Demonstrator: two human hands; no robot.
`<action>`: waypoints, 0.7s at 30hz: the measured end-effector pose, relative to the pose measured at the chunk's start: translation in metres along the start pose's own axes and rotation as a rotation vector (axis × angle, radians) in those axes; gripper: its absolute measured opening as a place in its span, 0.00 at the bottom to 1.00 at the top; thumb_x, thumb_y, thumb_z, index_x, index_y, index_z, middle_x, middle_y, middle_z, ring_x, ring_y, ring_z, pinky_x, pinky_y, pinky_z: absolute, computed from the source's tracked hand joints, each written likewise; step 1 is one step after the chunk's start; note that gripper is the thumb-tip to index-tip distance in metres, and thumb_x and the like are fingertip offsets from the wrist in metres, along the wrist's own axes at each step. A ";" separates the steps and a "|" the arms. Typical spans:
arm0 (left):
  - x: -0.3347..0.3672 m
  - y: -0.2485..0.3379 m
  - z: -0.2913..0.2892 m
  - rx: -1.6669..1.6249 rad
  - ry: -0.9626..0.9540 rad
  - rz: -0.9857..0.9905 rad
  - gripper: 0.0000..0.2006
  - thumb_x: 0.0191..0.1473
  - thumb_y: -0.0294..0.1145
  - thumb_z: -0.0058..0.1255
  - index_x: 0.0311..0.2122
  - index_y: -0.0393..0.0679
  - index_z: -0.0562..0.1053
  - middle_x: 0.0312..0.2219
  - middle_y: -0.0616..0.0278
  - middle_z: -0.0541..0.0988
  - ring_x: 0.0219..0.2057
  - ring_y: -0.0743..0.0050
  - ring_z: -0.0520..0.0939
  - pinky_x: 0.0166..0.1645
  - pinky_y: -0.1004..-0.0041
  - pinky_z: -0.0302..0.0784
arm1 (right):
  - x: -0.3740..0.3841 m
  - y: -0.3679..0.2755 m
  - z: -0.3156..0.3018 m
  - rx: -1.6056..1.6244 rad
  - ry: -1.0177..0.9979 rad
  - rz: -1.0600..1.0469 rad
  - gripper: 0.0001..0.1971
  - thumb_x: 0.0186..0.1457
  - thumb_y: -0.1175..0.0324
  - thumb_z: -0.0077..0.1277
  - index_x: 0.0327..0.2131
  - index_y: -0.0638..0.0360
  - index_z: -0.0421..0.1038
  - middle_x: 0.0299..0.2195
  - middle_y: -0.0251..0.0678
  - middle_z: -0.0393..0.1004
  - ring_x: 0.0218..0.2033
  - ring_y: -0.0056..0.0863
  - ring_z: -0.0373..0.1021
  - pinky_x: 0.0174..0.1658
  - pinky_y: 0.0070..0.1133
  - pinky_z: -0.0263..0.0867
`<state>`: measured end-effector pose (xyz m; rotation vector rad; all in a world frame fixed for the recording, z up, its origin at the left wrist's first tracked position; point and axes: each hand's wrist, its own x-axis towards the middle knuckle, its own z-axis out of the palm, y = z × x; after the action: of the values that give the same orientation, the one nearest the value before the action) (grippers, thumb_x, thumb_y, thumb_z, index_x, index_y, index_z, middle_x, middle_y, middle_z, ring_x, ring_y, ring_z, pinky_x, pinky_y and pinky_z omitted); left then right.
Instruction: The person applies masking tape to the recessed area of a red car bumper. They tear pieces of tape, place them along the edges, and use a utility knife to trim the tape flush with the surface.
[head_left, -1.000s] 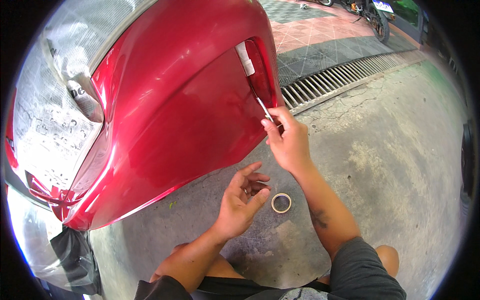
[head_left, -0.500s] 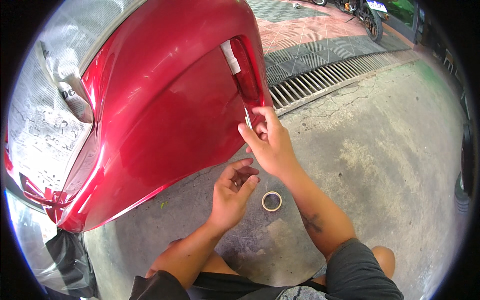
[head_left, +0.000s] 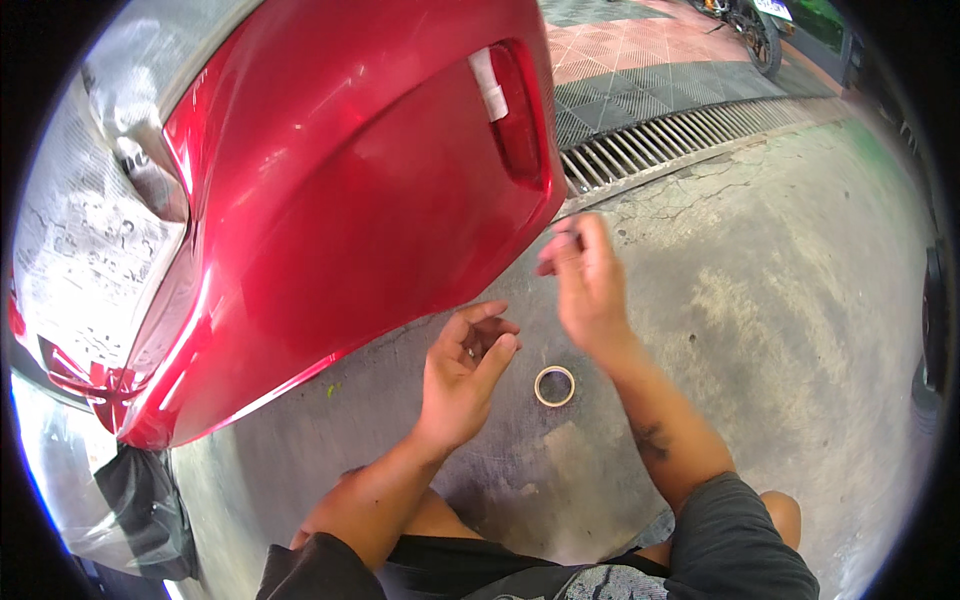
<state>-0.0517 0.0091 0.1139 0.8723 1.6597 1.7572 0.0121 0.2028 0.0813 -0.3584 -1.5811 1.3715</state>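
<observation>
So the glossy red body panel [head_left: 350,220] took up most of the upper left and middle of the frame, and both hands were just off its lower right side. The right hand [head_left: 592,290] was right of center, near the panel's lower right corner with bare floor showing between them. Its fingers were bent in with the thumb close to the fingertips, but it was pretty blurry and there was only a dark bit by the fingertips, so I honestly can't tell if it was gripping something. The left hand [head_left: 460,365] sat near the middle, just below the panel's bottom edge, loosely half-curled with the thumb apart from the fingers, and I couldn't see anything held in it. Can't say for sure whether its fingertips were touching the panel. Up from the right hand, in the panel's upper right, there was a slim red insert [head_left: 515,140] in a recess, with a white strip [head_left: 488,85] along its upper left side. A tape ring [head_left: 554,404] lay flat on the concrete floor [head_left: 750,330], low and between the two forearms. Far left, newspaper [head_left: 100,270] covered stuff beside the panel, with black plastic [head_left: 150,500] hanging at lower left. Upper right had a drain grate [head_left: 690,140], pink tiles [head_left: 610,45] and part of a motorcycle [head_left: 765,45].
</observation>
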 end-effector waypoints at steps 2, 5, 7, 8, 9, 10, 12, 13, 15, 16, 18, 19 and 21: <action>0.007 -0.002 -0.004 0.126 0.018 0.027 0.19 0.70 0.26 0.59 0.63 0.35 0.74 0.48 0.56 0.84 0.48 0.68 0.85 0.55 0.68 0.81 | -0.002 0.028 -0.025 -0.205 0.091 0.060 0.06 0.73 0.68 0.49 0.46 0.56 0.75 0.30 0.40 0.79 0.30 0.23 0.78 0.35 0.26 0.72; 0.008 -0.001 0.001 0.119 0.011 0.012 0.17 0.70 0.28 0.60 0.60 0.35 0.76 0.46 0.57 0.85 0.45 0.71 0.86 0.54 0.70 0.81 | -0.024 0.076 -0.066 -0.489 -0.077 0.180 0.06 0.69 0.68 0.53 0.42 0.55 0.79 0.31 0.40 0.81 0.31 0.33 0.81 0.36 0.31 0.75; 0.011 -0.005 0.004 0.179 0.018 -0.027 0.15 0.70 0.29 0.59 0.58 0.35 0.78 0.46 0.58 0.85 0.45 0.72 0.85 0.52 0.70 0.81 | -0.067 0.132 -0.093 -0.729 -0.480 0.241 0.06 0.66 0.66 0.58 0.43 0.51 0.83 0.34 0.40 0.81 0.34 0.40 0.82 0.39 0.35 0.77; 0.012 -0.006 0.004 0.215 0.020 -0.041 0.15 0.70 0.29 0.59 0.57 0.35 0.79 0.45 0.58 0.86 0.44 0.73 0.85 0.52 0.71 0.80 | -0.087 0.156 -0.098 -0.837 -0.682 0.265 0.07 0.65 0.64 0.61 0.43 0.50 0.84 0.36 0.40 0.82 0.35 0.44 0.83 0.41 0.38 0.78; 0.011 -0.006 0.001 0.251 0.022 -0.060 0.14 0.70 0.29 0.59 0.56 0.35 0.80 0.45 0.59 0.86 0.44 0.73 0.85 0.51 0.71 0.80 | -0.108 0.166 -0.095 -0.864 -0.737 0.268 0.08 0.63 0.64 0.62 0.44 0.47 0.85 0.38 0.40 0.82 0.38 0.46 0.82 0.43 0.39 0.78; 0.012 -0.005 -0.002 0.287 0.021 -0.074 0.13 0.70 0.29 0.59 0.55 0.35 0.80 0.44 0.59 0.86 0.44 0.74 0.85 0.51 0.71 0.80 | -0.128 0.170 -0.091 -0.891 -0.788 0.267 0.09 0.62 0.63 0.64 0.45 0.45 0.85 0.41 0.40 0.82 0.40 0.48 0.82 0.45 0.41 0.77; 0.013 -0.004 -0.006 0.319 0.030 -0.085 0.13 0.70 0.30 0.59 0.54 0.35 0.81 0.44 0.60 0.86 0.43 0.75 0.85 0.50 0.72 0.80 | -0.155 0.174 -0.085 -0.924 -0.909 0.248 0.11 0.60 0.62 0.66 0.46 0.43 0.86 0.45 0.39 0.81 0.44 0.49 0.82 0.48 0.42 0.77; 0.013 -0.005 -0.008 0.314 0.041 -0.082 0.13 0.70 0.30 0.59 0.54 0.35 0.81 0.43 0.60 0.86 0.43 0.76 0.85 0.50 0.72 0.79 | -0.164 0.174 -0.082 -0.930 -0.978 0.231 0.11 0.59 0.62 0.67 0.46 0.43 0.86 0.47 0.39 0.80 0.45 0.48 0.82 0.49 0.41 0.77; 0.013 -0.004 -0.014 0.328 0.053 -0.090 0.13 0.70 0.30 0.60 0.54 0.35 0.82 0.42 0.61 0.86 0.43 0.76 0.85 0.50 0.72 0.79 | -0.177 0.181 -0.073 -0.956 -1.059 0.238 0.12 0.58 0.62 0.68 0.46 0.42 0.87 0.49 0.39 0.79 0.47 0.48 0.81 0.50 0.40 0.77; 0.014 -0.006 -0.017 0.338 0.046 -0.099 0.13 0.70 0.30 0.60 0.53 0.35 0.82 0.42 0.62 0.86 0.42 0.76 0.85 0.50 0.72 0.79 | -0.184 0.189 -0.072 -0.989 -1.065 0.270 0.13 0.58 0.62 0.68 0.47 0.41 0.87 0.50 0.39 0.79 0.48 0.48 0.81 0.51 0.40 0.77; 0.017 -0.013 -0.022 0.377 0.026 -0.119 0.12 0.69 0.31 0.61 0.52 0.35 0.83 0.40 0.62 0.86 0.41 0.77 0.85 0.49 0.72 0.80 | -0.189 0.202 -0.074 -0.921 -1.015 0.343 0.13 0.58 0.61 0.68 0.48 0.43 0.87 0.49 0.39 0.80 0.49 0.47 0.81 0.51 0.39 0.77; 0.020 -0.018 -0.025 0.407 0.013 -0.129 0.11 0.68 0.31 0.61 0.51 0.36 0.83 0.40 0.62 0.86 0.41 0.77 0.85 0.49 0.72 0.80 | -0.189 0.206 -0.078 -0.821 -0.958 0.381 0.14 0.59 0.61 0.69 0.48 0.45 0.87 0.49 0.38 0.81 0.49 0.44 0.81 0.51 0.38 0.77; 0.024 -0.023 -0.025 0.528 -0.008 -0.121 0.11 0.67 0.31 0.63 0.49 0.37 0.85 0.38 0.62 0.87 0.40 0.76 0.85 0.48 0.72 0.80 | -0.177 0.210 -0.085 -0.528 -0.838 0.576 0.13 0.60 0.61 0.69 0.48 0.49 0.87 0.47 0.37 0.83 0.48 0.37 0.81 0.50 0.35 0.76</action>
<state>-0.0871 0.0132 0.0919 0.9723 2.1657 1.2453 0.0907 0.1890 -0.1947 -0.6423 -2.7071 1.6192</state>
